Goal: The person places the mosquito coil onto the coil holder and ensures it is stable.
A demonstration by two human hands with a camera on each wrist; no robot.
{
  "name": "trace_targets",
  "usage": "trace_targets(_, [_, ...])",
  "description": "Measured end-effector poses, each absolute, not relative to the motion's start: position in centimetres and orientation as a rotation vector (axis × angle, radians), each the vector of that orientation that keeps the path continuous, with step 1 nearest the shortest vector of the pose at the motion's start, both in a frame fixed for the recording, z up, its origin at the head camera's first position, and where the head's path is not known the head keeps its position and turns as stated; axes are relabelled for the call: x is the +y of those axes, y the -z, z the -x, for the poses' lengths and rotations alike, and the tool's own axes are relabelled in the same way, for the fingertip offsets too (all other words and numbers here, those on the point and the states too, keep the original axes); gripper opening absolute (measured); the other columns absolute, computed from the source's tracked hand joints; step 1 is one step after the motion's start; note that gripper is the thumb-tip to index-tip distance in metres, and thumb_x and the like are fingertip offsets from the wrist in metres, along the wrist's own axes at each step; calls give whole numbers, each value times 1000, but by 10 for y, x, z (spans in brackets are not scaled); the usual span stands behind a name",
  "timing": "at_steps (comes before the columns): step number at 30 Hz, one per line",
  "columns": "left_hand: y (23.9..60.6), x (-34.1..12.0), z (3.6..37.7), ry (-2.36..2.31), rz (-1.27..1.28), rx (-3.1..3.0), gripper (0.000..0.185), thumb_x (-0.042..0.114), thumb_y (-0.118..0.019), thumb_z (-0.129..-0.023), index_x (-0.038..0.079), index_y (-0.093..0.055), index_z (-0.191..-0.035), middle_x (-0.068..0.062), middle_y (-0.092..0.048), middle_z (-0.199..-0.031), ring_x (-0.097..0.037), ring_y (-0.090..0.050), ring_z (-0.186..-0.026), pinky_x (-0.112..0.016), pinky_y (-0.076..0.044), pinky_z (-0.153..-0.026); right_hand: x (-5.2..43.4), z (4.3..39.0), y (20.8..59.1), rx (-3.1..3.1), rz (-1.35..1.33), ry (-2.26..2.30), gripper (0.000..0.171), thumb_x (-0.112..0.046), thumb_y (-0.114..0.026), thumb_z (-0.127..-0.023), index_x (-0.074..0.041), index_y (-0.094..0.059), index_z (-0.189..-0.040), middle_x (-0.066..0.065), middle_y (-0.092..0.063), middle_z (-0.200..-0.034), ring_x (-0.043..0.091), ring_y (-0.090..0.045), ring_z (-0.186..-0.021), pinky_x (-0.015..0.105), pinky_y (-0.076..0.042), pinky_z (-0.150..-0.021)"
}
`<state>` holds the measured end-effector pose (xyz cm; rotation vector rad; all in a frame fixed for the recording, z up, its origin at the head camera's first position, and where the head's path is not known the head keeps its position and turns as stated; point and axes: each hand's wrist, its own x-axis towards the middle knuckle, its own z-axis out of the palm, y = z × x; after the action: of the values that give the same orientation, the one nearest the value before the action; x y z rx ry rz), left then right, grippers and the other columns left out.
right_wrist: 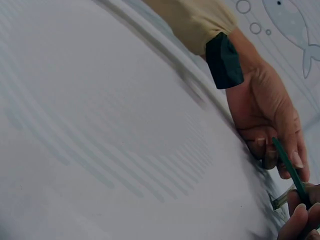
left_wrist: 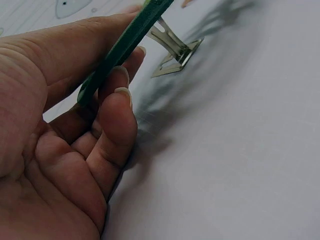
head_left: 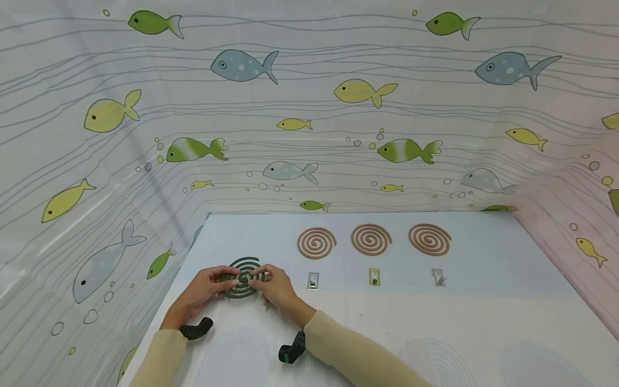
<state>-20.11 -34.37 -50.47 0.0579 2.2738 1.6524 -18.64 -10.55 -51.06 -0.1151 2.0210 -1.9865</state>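
A dark green mosquito coil (head_left: pixel 244 279) is held at the left of the table, my left hand (head_left: pixel 202 288) pinching its left side. My right hand (head_left: pixel 281 288) grips the coil from the right, fingers near its centre. In the left wrist view the coil (left_wrist: pixel 122 52) appears edge-on and raised off the table, with a metal coil stand (left_wrist: pixel 176 54) beneath it. Its upright reaches up behind the coil; whether they touch is hidden. The right wrist view shows the coil (right_wrist: pixel 287 160) between my left hand (right_wrist: pixel 267 110) and my right fingertips (right_wrist: pixel 298 220).
Three brown mosquito coils (head_left: pixel 315 243) (head_left: pixel 371 239) (head_left: pixel 429 239) lie in a row farther back. In front of them sit three small metal stands (head_left: pixel 312 280) (head_left: pixel 374 277) (head_left: pixel 439 278). Fish-patterned sheeting (head_left: pixel 290 148) walls the white table (head_left: pixel 348 328) at the back and sides.
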Motion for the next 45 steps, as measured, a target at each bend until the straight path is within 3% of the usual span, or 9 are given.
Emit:
trace_targets(8, [506,-345,201,-1716,-41,2285,46,27,-81,-91,5,-67,-130,-8,-67,-116,-18,-58,-84,-30,-53,-64,-107,189,506,2008,136,2021,19,-19,-77,-94,-18,-75,-114,0,-52,-64,11,-38,-40,24,-34,-40])
trace_targets(17, [506,-346,203,-1705,-37,2275,44,24,-79,-94,5,-66,-131,-1,-69,-114,-15,-57,-85,-28,-53,-65,-107,194,511,1908,203,2053,25,-21,-77,-95,-16,-74,-119,5,-62,-74,10,-41,-45,25,-38,-42])
trace_targets(25, [505,-343,204,-1733,-20,2255,45,26,-81,-91,5,-67,-130,-4,-69,-115,-16,-57,-83,-29,-53,-63,-105,197,514,1829,234,2098,26,-21,-77,-95,-18,-73,-121,3,-54,-71,10,-42,-48,25,-40,-44])
trace_targets(45, [508,-341,208,-1676,-68,2283,46,24,-80,-92,0,-67,-129,-8,-67,-111,-17,-57,-84,-29,-53,-62,-101,197,514,1817,152,2065,24,-18,-78,-94,-15,-74,-117,1,-59,-72,10,-46,-51,23,-44,-48])
